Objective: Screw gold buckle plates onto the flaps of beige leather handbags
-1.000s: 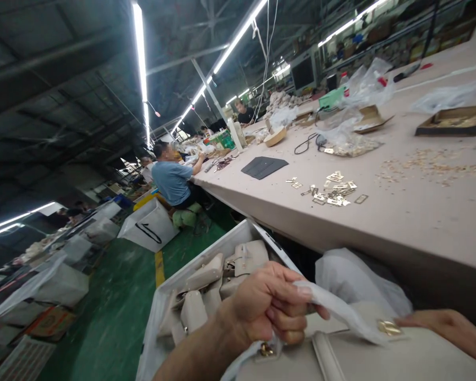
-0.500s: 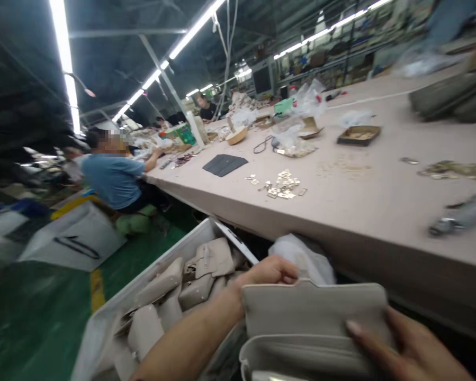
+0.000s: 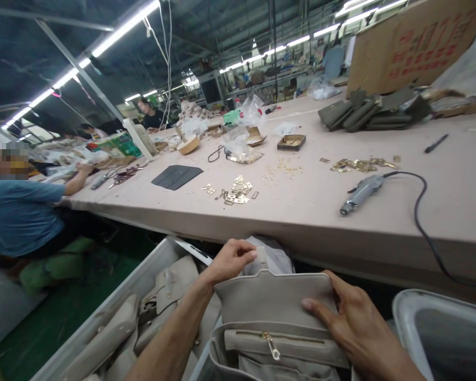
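Observation:
A beige bag (image 3: 277, 301) with its flap raised shows an inner zip pocket and a gold zip pull (image 3: 271, 346). My right hand (image 3: 351, 312) grips the flap's right side, thumb on the inner face and fingers behind. Just beyond the flap's upper left edge, my left hand (image 3: 235, 256) has its fingers pinched together on a small pale piece (image 3: 260, 257). Behind that piece lies white plastic (image 3: 279, 256). More beige bags (image 3: 174, 280) fill a white bin (image 3: 114, 304) beneath my left forearm.
The long table (image 3: 301, 206) bears gold metal plates (image 3: 238, 190), a dark sheet (image 3: 176, 177), an electric screwdriver (image 3: 362, 194) with its cable, dark green bags (image 3: 365, 114) and a carton (image 3: 412, 53). A person in blue (image 3: 21, 211) sits at left. Another bin (image 3: 404, 304) stands at lower right.
The view has swung right, bringing the whole screwdriver, the carton and the right-hand bin into sight. More of the bag's inside shows, with its zip. The right hand still holds the flap.

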### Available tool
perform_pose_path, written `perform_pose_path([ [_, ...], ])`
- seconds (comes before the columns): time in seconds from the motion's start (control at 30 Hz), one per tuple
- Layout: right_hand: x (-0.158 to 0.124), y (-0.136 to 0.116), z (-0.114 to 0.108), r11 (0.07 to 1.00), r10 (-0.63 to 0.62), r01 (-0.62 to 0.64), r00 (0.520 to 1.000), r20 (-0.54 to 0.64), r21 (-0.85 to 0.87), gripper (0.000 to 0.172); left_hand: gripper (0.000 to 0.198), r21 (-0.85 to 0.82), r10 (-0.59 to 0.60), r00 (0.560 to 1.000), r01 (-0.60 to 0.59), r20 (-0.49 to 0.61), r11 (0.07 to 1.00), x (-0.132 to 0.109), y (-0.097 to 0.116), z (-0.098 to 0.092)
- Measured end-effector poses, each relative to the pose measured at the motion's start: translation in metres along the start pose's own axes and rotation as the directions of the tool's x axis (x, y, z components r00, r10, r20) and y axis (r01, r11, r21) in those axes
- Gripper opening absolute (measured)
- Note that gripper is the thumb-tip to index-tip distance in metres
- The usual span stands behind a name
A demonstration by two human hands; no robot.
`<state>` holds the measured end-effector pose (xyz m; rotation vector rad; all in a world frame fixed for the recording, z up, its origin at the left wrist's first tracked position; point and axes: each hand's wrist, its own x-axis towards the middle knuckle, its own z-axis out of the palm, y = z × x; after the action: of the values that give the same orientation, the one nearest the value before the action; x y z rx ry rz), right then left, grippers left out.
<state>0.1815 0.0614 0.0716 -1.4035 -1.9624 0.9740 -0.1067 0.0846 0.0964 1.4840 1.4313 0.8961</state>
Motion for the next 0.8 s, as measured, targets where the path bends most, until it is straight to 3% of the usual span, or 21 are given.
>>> perform_pose_path([
  [0.1, 0.002, 0.0, -0.003, 0.999, -0.034, 0.033, 0.999, 0.041, 0.034, 0.031, 0.032, 0.106, 0.069, 0.963, -0.042, -0.26, 0.993, -0.01, 0.016, -0.012],
  [0.2, 0.006, -0.001, -0.002, 0.997, -0.054, 0.051, 0.997, 0.061, 0.054, 0.027, 0.037, 0.133, 0.092, 0.936, -0.049, -0.338, 0.99, -0.024, 0.038, -0.012],
  [0.3, 0.01, 0.001, 0.0, 0.999, -0.029, 0.027, 0.998, 0.061, 0.033, 0.024, 0.046, 0.055, 0.007, 0.964, 0.007, -0.265, 0.998, -0.031, 0.051, 0.003],
  [0.4, 0.013, 0.008, 0.003, 0.999, -0.016, 0.019, 0.996, 0.085, -0.037, 0.018, 0.056, -0.219, -0.148, 0.979, 0.115, -0.142, 0.969, -0.028, 0.048, 0.023],
  [0.5, 0.011, 0.015, 0.006, 0.992, -0.044, 0.056, 0.994, 0.102, -0.11, 0.013, 0.055, -0.438, -0.249, 0.948, 0.142, -0.197, 0.888, -0.018, 0.037, 0.041],
  [0.57, 0.009, 0.019, 0.008, 0.989, -0.092, 0.106, 0.987, 0.13, -0.103, 0.01, 0.056, -0.515, -0.291, 0.927, 0.133, -0.238, 0.847, -0.011, 0.029, 0.049],
  [0.7, 0.007, 0.031, 0.012, 0.983, -0.161, 0.17, 0.979, 0.125, -0.069, 0.011, 0.062, -0.619, -0.352, 0.934, 0.244, -0.056, 0.746, 0.001, 0.021, 0.06],
  [0.8, 0.01, 0.042, 0.012, 0.986, -0.153, 0.158, 0.983, 0.102, -0.044, 0.013, 0.061, -0.664, -0.364, 0.931, 0.26, -0.02, 0.701, 0.005, 0.021, 0.065],
])
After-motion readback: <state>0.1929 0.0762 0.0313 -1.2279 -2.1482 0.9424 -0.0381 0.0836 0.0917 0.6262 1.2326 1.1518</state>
